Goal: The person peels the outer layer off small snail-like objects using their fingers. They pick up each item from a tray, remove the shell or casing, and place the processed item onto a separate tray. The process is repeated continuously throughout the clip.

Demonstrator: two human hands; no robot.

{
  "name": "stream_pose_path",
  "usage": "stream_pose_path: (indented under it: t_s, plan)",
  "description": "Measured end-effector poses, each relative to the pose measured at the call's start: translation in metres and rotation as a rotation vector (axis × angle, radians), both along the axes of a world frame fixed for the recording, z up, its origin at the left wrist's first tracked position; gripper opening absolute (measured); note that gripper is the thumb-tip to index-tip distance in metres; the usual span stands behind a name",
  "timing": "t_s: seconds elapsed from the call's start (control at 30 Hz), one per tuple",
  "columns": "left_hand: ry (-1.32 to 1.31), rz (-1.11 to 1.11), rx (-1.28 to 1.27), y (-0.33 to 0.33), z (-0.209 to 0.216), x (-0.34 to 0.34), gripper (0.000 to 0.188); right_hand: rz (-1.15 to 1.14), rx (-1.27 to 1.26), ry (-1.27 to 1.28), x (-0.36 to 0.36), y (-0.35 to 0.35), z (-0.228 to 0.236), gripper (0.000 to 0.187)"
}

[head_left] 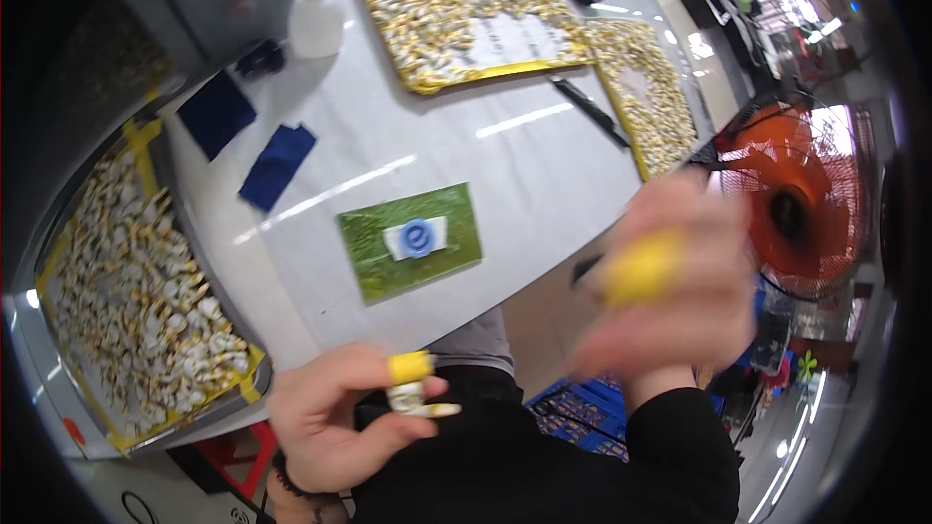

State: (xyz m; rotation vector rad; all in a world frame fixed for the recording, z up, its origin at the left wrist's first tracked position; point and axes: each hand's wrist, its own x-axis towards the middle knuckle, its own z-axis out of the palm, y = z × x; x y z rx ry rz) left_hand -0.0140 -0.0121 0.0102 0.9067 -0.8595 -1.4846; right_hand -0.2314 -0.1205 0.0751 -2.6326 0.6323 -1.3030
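Note:
My left hand [330,417] is closed in a pinch near the table's front edge. Between its thumb and fingers sits a small white-and-yellow piece [410,398], its kind unclear. A yellow cover wraps that hand's index fingertip. My right hand [670,281], smeared by motion, is raised at the table's right edge. Something yellow [646,267] shows on its fingers, and whether it grips anything is not visible. A small dark tip [584,268] appears beside it. Between and beyond the hands lies a green rectangular mat [364,247] bearing a round blue object [417,238] on a white patch.
Trays of similar small pieces stand at the left [146,320], back [456,0] and right [650,97]. Two dark-blue cloths [279,167], a white bottle [316,24] and a black pen-like tool [589,111] lie around. An orange fan [791,204] stands beyond the right edge.

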Motion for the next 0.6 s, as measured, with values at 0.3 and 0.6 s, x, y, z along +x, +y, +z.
stream_pose_path:
  t_s: [0.3, 0.6]
  plan:
    - [-0.033, 0.049, 0.122, 0.009, -0.007, 0.008, 0.037, -0.801, 0.448, 0.732, -0.233, -0.135, -0.043, 0.027]
    - [-0.041, 0.023, 0.108, 0.010, -0.009, 0.015, 0.036, -0.833, 0.457, 0.554, -0.211, -0.130, -0.064, 0.008]
